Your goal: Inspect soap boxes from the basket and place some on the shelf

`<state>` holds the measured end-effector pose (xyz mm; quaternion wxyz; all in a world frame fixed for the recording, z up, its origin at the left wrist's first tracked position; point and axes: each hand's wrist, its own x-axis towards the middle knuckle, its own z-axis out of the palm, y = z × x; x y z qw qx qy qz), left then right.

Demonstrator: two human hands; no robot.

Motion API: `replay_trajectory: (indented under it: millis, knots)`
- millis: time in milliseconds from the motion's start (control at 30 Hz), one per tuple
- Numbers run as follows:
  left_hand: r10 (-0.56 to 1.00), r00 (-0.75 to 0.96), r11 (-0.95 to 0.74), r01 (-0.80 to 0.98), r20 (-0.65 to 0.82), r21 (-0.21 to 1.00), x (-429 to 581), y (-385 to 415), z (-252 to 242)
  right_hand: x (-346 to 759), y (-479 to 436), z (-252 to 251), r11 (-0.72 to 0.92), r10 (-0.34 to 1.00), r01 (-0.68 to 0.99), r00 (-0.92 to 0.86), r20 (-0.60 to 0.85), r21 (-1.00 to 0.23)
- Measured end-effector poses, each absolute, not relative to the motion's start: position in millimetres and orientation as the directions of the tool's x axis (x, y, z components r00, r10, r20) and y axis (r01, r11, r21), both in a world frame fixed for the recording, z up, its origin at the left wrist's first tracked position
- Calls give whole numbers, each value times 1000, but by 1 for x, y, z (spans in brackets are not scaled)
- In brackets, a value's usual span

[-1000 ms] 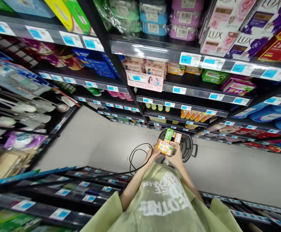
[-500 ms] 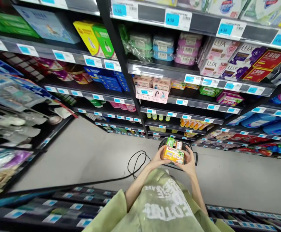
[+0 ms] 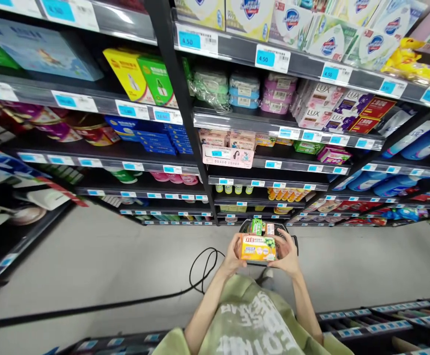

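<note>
Both my hands grip an orange and white soap pack (image 3: 258,249) in front of my body. My left hand (image 3: 233,256) closes round its left end, and my right hand (image 3: 287,254) holds the right end. Its printed front faces up towards me. Just beyond it, on the floor, stands a dark shopping basket (image 3: 295,242), partly covered by the pack and my hands. Inside the basket lie a green soap pack (image 3: 256,226) and a small orange and white pack (image 3: 270,229).
Ahead rises a black shelf unit (image 3: 196,123) with soap boxes, bottles and price tags. A black cable (image 3: 155,298) runs across the grey floor (image 3: 126,266) and loops at my left. Another shelf (image 3: 377,323) stands close behind me.
My view has turned slightly and shifted. Both hands still hold the soap pack, which now sits more level, its printed front turned more squarely to me.
</note>
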<state>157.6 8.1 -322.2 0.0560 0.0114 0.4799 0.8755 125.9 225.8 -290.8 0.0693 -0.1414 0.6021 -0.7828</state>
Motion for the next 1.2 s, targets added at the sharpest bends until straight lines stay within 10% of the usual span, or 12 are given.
replay_trajectory:
  millis: [1200]
  knots:
    - [-94, -995, -690, 87, 30, 719, 204, 8, -334, 153, 210, -288, -96, -385, -124, -910, 151, -988]
